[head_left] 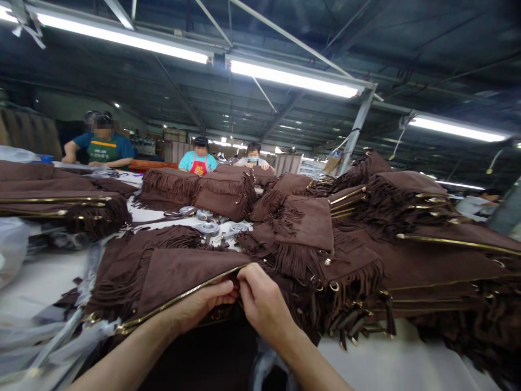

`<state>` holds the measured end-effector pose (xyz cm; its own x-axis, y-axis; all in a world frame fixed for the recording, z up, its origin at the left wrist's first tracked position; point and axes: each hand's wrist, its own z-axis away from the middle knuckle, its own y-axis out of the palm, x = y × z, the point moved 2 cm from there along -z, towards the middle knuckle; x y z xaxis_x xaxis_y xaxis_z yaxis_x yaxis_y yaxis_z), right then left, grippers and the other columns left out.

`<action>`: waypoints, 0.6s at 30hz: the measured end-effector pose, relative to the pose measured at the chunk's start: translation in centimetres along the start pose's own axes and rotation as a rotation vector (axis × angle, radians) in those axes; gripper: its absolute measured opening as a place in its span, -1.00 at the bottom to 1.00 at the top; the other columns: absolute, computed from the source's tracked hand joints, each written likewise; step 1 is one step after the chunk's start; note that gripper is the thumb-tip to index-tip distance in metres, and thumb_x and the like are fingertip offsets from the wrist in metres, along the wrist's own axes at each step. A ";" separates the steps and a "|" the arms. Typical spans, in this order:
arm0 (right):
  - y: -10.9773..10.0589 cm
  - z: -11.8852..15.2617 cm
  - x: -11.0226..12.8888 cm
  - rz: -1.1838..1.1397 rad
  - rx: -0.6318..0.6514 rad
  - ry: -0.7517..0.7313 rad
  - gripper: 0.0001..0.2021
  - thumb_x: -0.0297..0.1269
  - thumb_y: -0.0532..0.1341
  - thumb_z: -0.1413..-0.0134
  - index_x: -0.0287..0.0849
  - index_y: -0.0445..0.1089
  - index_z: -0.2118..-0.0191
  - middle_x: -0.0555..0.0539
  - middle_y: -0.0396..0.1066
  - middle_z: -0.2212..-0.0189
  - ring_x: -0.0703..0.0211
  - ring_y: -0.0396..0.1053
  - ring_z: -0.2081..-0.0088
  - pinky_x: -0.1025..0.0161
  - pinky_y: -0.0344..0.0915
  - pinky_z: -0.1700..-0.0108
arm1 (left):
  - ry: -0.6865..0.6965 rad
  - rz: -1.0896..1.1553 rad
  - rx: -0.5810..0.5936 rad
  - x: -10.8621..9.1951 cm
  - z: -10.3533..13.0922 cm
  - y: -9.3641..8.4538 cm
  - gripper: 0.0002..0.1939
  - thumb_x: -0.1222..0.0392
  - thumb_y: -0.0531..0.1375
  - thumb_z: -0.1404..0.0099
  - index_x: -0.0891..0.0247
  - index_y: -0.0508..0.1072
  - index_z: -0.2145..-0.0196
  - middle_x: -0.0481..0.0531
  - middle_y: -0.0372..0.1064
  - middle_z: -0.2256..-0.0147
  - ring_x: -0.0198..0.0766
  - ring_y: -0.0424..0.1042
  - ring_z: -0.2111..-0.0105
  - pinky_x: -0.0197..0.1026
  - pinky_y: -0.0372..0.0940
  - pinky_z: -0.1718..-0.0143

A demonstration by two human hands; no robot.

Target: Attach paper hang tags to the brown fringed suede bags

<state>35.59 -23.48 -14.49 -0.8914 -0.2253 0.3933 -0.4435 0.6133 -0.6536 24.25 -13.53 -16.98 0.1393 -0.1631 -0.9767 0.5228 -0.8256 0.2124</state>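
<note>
A dark brown fringed bag (179, 276) with a brass-coloured zipper (187, 292) along its near edge lies in front of me. My right hand (264, 304) is closed, pinching the bag at the right end of the zipper. Just below the zipper, my left hand (205, 305) reaches in at the bag's edge, its thumb beside the right hand's fingertips. The left fingers are partly hidden, but they seem to grip the edge there. A dark area lies beneath both wrists.
Brown fringed bags are piled on the right (439, 260), with more stacked on the left (52, 190). Rolled grey straps (208, 227) lie on the white table (150, 216) beyond. Clear plastic (61, 342) covers the near left. Several co-workers (201, 157) are at the far side.
</note>
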 end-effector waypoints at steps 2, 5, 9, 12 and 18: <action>-0.2 -0.9 0.2 -0.254 -0.059 0.174 -0.86 -0.43 -0.03 -0.21 -0.11 0.23 0.28 0.03 0.36 0.48 0.22 0.37 0.44 0.33 0.28 0.34 | 0.020 0.018 0.014 -0.4 0.1 0.3 -0.61 0.05 0.36 0.03 0.24 0.54 0.23 0.03 0.48 0.26 -0.18 0.40 0.18 -0.14 0.26 0.06; 0.5 -1.5 -0.1 -0.346 -0.080 0.295 -0.85 -0.38 -0.05 -0.20 -0.14 0.25 0.22 0.06 0.34 0.50 0.22 0.36 0.45 0.29 0.28 0.32 | -0.007 -0.040 -0.009 -0.4 0.2 0.6 -0.76 0.22 0.34 0.09 0.29 0.57 0.38 -0.03 0.46 0.40 -0.27 0.36 0.35 -0.23 0.23 0.23; 2.2 -1.8 -0.8 -0.334 -0.082 0.316 -0.84 -0.40 -0.03 -0.12 -0.14 0.27 0.24 0.03 0.33 0.47 0.20 0.35 0.42 0.27 0.27 0.31 | 0.000 -0.119 -0.050 0.7 -0.1 1.4 -0.80 0.13 0.36 0.11 0.31 0.52 0.52 -0.11 0.37 0.55 -0.32 0.26 0.48 -0.26 0.13 0.36; 2.6 -1.9 -0.7 -0.339 -0.085 0.314 -0.85 -0.41 0.01 -0.08 -0.13 0.30 0.29 0.02 0.33 0.46 0.18 0.35 0.36 0.26 0.27 0.26 | 0.038 -0.153 -0.090 1.7 -0.4 2.0 -0.72 0.03 0.38 0.13 0.29 0.46 0.60 -0.12 0.33 0.58 -0.30 0.24 0.48 -0.24 0.14 0.36; 1.2 -0.2 -1.3 -0.995 -0.058 0.489 -0.68 0.03 0.08 -0.26 -0.14 0.36 0.20 -0.13 0.45 0.21 0.06 0.43 0.14 0.22 0.39 0.24 | 0.066 -0.199 -0.186 2.7 0.0 1.1 -0.68 -0.06 0.32 0.09 0.26 0.41 0.64 -0.12 0.26 0.64 -0.33 0.16 0.56 -0.24 0.07 0.45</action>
<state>36.22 -22.29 -15.62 -0.0011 -0.3216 0.9469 -0.9242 0.3619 0.1218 25.17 -14.86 -19.39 0.0696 0.0331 -0.9970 0.6899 -0.7235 0.0241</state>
